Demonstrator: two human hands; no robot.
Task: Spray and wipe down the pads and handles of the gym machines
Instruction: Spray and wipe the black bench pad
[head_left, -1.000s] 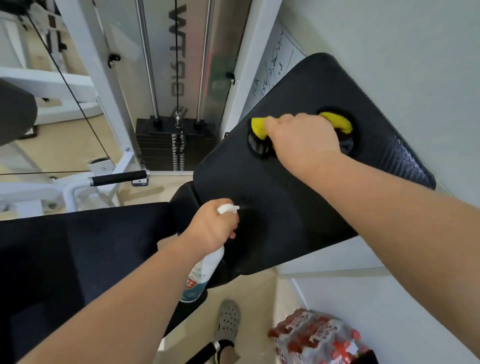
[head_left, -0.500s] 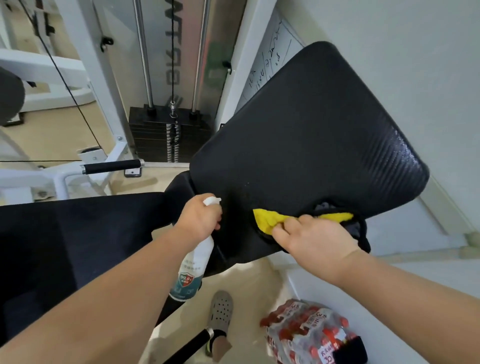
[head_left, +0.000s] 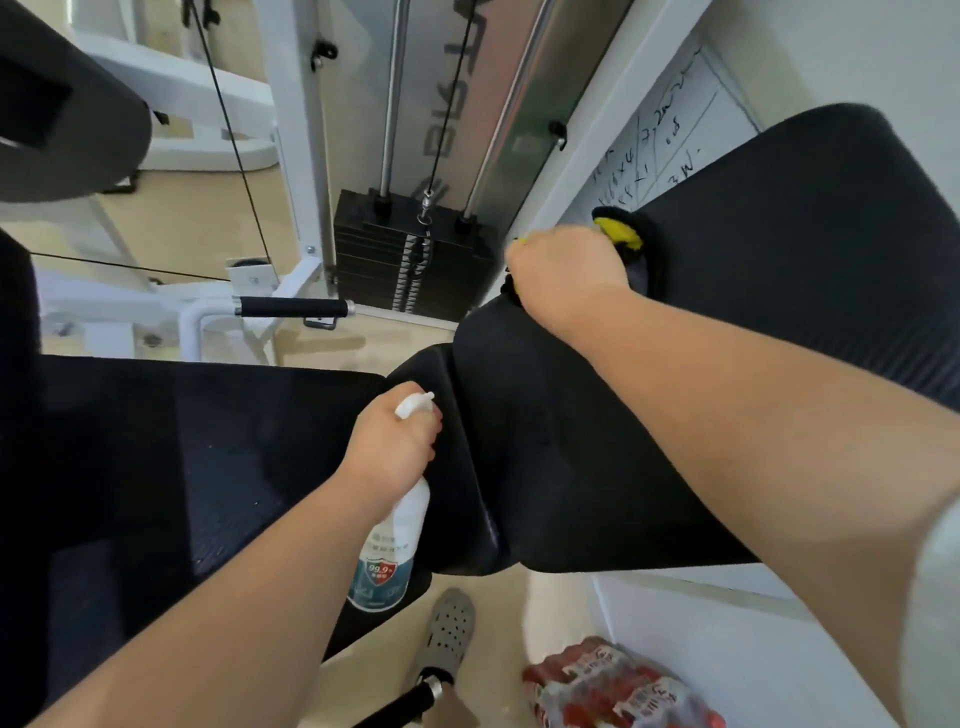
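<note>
A large black back pad (head_left: 753, 322) slants up to the right, with a black seat pad (head_left: 197, 447) to its left. My right hand (head_left: 566, 275) presses a yellow and black cloth (head_left: 621, 236) against the back pad's upper left edge; most of the cloth is hidden under the hand. My left hand (head_left: 389, 447) grips the neck of a white spray bottle (head_left: 389, 551), which hangs nozzle-up over the gap between the two pads.
A weight stack (head_left: 410, 254) with guide rods and a cable stands behind the pads. A black-gripped handle (head_left: 293, 307) juts from the white frame at left. A pack of red-labelled bottles (head_left: 618, 686) lies on the floor by the white wall. A grey shoe (head_left: 449, 631) is below.
My right hand has carried the cloth from the back pad's lower edge up to its upper left edge. The left hand keeps hold of the spray bottle near the same spot.
</note>
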